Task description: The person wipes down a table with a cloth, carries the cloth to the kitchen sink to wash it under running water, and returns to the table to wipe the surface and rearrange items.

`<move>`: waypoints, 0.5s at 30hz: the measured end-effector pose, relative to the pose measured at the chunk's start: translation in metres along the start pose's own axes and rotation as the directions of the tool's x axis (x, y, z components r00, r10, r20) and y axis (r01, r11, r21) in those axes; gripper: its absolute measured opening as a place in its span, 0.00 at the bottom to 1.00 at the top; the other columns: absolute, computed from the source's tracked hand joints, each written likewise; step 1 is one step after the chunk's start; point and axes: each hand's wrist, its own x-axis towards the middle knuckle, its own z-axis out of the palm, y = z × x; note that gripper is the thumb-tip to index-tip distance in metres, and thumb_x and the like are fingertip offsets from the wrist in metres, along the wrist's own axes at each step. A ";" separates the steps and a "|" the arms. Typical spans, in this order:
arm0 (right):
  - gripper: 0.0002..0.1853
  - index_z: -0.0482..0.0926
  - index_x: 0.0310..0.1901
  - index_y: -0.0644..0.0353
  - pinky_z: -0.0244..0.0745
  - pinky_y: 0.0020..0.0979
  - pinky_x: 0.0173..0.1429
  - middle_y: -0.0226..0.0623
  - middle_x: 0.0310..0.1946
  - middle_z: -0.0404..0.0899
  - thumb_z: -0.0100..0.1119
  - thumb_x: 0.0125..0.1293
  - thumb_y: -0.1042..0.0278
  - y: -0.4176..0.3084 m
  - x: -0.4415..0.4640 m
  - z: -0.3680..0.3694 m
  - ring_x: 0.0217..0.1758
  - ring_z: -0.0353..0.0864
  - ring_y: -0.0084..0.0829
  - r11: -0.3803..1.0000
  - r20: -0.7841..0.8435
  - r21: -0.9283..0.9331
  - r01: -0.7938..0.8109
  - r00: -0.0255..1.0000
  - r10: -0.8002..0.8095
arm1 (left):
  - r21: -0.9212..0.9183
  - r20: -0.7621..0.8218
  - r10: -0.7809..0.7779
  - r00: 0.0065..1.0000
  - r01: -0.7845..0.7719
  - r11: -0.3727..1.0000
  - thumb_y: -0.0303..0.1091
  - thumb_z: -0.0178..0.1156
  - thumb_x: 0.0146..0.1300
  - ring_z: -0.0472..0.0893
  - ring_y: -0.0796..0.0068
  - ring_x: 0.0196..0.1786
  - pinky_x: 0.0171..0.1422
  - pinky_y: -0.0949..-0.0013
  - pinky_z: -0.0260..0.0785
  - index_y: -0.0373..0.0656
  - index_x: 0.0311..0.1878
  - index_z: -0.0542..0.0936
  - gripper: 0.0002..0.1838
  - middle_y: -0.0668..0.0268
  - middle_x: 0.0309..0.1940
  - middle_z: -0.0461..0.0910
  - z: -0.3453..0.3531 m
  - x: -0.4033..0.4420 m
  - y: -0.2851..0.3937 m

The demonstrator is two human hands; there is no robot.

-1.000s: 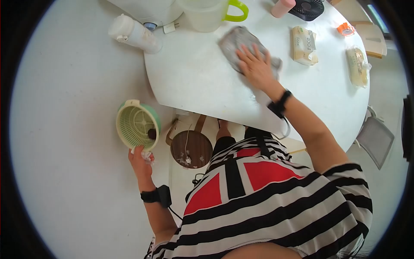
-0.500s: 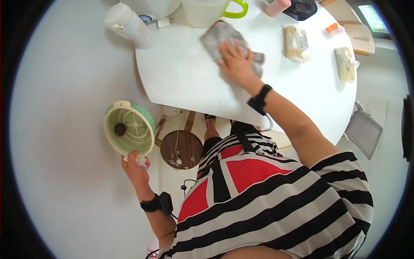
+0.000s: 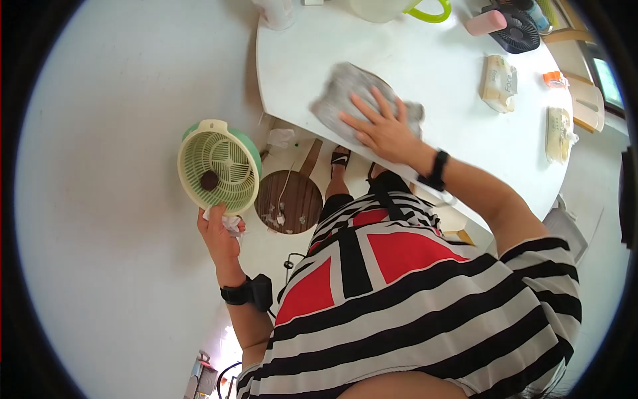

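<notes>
In the head view, the two hands were held well apart. The left hand was clamped on the near rim of a green and cream basket, and a crumpled white tissue was also held in it, just below the rim. The basket was held tilted in the air, off the left edge of the worktop, with its opening turned toward the camera; inside, a dark round object was seen against the slotted wall.

The right hand was laid flat, its fingers spread, over a grey cloth. The cloth was pressed on the worktop near its front edge, and its left side was slightly blurred.

Farther back on the worktop, a jug with a lime-green handle was partly cut off by the frame. To the right were placed a pink bottle, a black fan, a tissue pack, an orange item and a wrapped package. Below the basket's right side, a round brown stool was seen, a white cable laid across it.
</notes>
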 end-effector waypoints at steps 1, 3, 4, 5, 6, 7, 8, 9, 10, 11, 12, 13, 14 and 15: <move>0.25 0.57 0.75 0.23 0.36 0.71 0.73 0.24 0.81 0.41 0.39 0.78 0.48 -0.009 0.027 0.004 0.83 0.34 0.45 0.999 -0.070 0.007 0.036 0.997 -0.035 | 0.000 -0.043 -0.005 0.999 0.005 1.000 0.30 0.58 0.62 0.75 0.71 0.17 0.21 0.70 0.69 0.41 0.45 0.74 0.09 0.62 0.28 0.80 -0.005 -0.004 -0.003; 0.25 0.56 0.75 0.22 0.35 0.70 0.73 0.23 0.81 0.42 0.35 0.78 0.47 -0.028 0.072 0.008 0.83 0.35 0.45 0.998 -0.131 0.023 0.052 0.990 -0.049 | 0.009 -0.085 -0.010 0.996 0.011 1.000 0.30 0.58 0.62 0.75 0.71 0.17 0.21 0.69 0.69 0.41 0.45 0.74 0.09 0.63 0.28 0.79 -0.012 -0.008 -0.004; 0.25 0.56 0.75 0.22 0.35 0.70 0.73 0.23 0.81 0.42 0.35 0.78 0.47 -0.039 0.092 0.011 0.83 0.35 0.45 0.998 -0.128 0.029 0.055 0.990 -0.051 | 0.014 -0.123 -0.012 0.992 0.014 1.000 0.30 0.58 0.62 0.75 0.71 0.17 0.21 0.69 0.69 0.41 0.45 0.74 0.09 0.63 0.28 0.79 -0.015 -0.010 -0.004; 0.25 0.57 0.75 0.25 0.36 0.70 0.74 0.24 0.80 0.45 0.36 0.78 0.48 -0.050 0.110 0.014 0.83 0.36 0.46 0.999 -0.199 0.029 0.046 0.979 -0.039 | 0.017 -0.127 -0.015 0.992 0.018 1.000 0.30 0.58 0.62 0.75 0.71 0.17 0.21 0.69 0.69 0.41 0.45 0.74 0.09 0.63 0.28 0.79 -0.017 -0.011 -0.005; 0.25 0.58 0.75 0.28 0.37 0.70 0.75 0.26 0.80 0.47 0.38 0.78 0.48 -0.058 0.119 0.018 0.82 0.37 0.47 0.999 -0.268 0.031 0.036 0.963 -0.026 | 0.020 -0.125 0.006 0.992 -0.003 1.000 0.30 0.58 0.62 0.74 0.71 0.17 0.21 0.69 0.67 0.40 0.44 0.73 0.09 0.63 0.27 0.77 -0.017 -0.012 -0.005; 0.25 0.58 0.75 0.28 0.37 0.70 0.75 0.26 0.80 0.47 0.38 0.78 0.48 -0.064 0.120 0.022 0.82 0.37 0.47 0.999 -0.263 0.037 0.037 0.964 -0.026 | 0.022 -0.122 0.027 0.992 -0.024 0.999 0.30 0.58 0.63 0.74 0.71 0.18 0.20 0.69 0.65 0.39 0.43 0.73 0.08 0.63 0.26 0.76 -0.017 -0.011 -0.006; 0.25 0.59 0.75 0.29 0.38 0.67 0.76 0.25 0.79 0.49 0.40 0.77 0.50 -0.068 0.120 0.026 0.82 0.40 0.44 0.999 -0.308 0.018 0.027 0.951 -0.021 | 0.027 -0.127 0.023 0.992 -0.019 0.999 0.30 0.58 0.63 0.74 0.71 0.18 0.20 0.69 0.65 0.39 0.43 0.73 0.08 0.63 0.26 0.76 -0.017 -0.007 -0.007; 0.26 0.59 0.75 0.31 0.39 0.63 0.77 0.25 0.79 0.51 0.41 0.77 0.51 -0.071 0.117 0.030 0.82 0.42 0.41 1.000 -0.352 -0.002 0.016 0.936 -0.016 | 0.028 -0.100 0.042 0.994 -0.039 0.999 0.30 0.58 0.62 0.73 0.71 0.17 0.20 0.69 0.65 0.39 0.43 0.73 0.08 0.63 0.26 0.76 -0.017 -0.001 -0.007; 0.26 0.59 0.75 0.31 0.39 0.63 0.77 0.25 0.79 0.51 0.41 0.77 0.51 -0.068 0.108 0.030 0.82 0.42 0.41 1.000 -0.349 0.002 0.012 0.937 -0.011 | 0.028 -0.066 0.062 0.996 -0.060 0.998 0.30 0.58 0.62 0.73 0.71 0.17 0.20 0.69 0.65 0.38 0.43 0.73 0.08 0.63 0.26 0.76 -0.013 0.005 -0.006; 0.26 0.59 0.75 0.32 0.40 0.59 0.78 0.24 0.78 0.52 0.43 0.76 0.52 -0.061 0.093 0.030 0.82 0.45 0.38 0.998 -0.322 -0.024 0.051 0.945 -0.056 | 0.032 -0.064 0.059 0.996 -0.057 0.998 0.30 0.58 0.62 0.73 0.71 0.17 0.20 0.69 0.65 0.38 0.43 0.73 0.08 0.63 0.26 0.76 -0.005 0.008 -0.004; 0.27 0.59 0.75 0.32 0.42 0.56 0.78 0.23 0.78 0.53 0.45 0.76 0.54 -0.054 0.075 0.028 0.81 0.47 0.35 0.995 -0.294 -0.048 0.090 0.950 -0.100 | 0.037 -0.026 0.056 0.998 -0.055 0.998 0.30 0.58 0.62 0.74 0.70 0.18 0.21 0.68 0.66 0.39 0.42 0.73 0.08 0.63 0.26 0.76 0.004 0.009 0.001; 0.27 0.59 0.75 0.32 0.42 0.54 0.78 0.22 0.78 0.53 0.46 0.75 0.54 -0.044 0.049 0.025 0.81 0.49 0.33 0.993 -0.258 -0.050 0.104 0.960 -0.114 | 0.043 0.012 0.054 0.998 -0.054 0.998 0.30 0.58 0.63 0.74 0.69 0.18 0.22 0.68 0.67 0.39 0.41 0.73 0.07 0.63 0.26 0.77 0.011 0.009 0.003; 0.28 0.59 0.75 0.32 0.42 0.52 0.79 0.21 0.78 0.52 0.47 0.75 0.55 -0.033 0.018 0.021 0.81 0.50 0.31 0.992 -0.221 -0.050 0.119 0.967 -0.127 | 0.047 0.014 0.050 0.999 -0.051 0.998 0.30 0.58 0.63 0.74 0.69 0.18 0.22 0.68 0.67 0.39 0.41 0.73 0.07 0.63 0.26 0.77 0.013 0.010 0.004; 0.28 0.59 0.75 0.32 0.41 0.52 0.79 0.21 0.78 0.52 0.47 0.75 0.55 -0.021 -0.013 0.021 0.81 0.49 0.32 0.993 -0.164 -0.060 0.104 0.980 -0.113 | 0.036 0.036 0.057 0.998 -0.059 0.998 0.30 0.58 0.63 0.75 0.69 0.18 0.22 0.68 0.67 0.39 0.41 0.73 0.07 0.62 0.26 0.77 0.014 0.011 0.005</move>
